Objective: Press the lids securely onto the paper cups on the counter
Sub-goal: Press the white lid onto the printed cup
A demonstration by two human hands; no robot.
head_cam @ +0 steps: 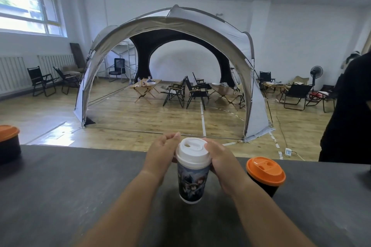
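Left hand [160,154] and right hand [222,158] gripped the lid [193,151] of the middle cup [192,183] near the counter's [80,186] far edge; right cup [265,174] and left cup [8,140] looked capped.

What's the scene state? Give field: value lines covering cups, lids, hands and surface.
surface: dark grey counter
centre: printed cup on counter, white lid on top
left hand: fingers curled at white lid's left rim
right hand: wraps white lid's right rim
right of centre: black cup, orange lid on, untouched
far left edge: second black cup, second orange lid on, partly cut off
background: tent
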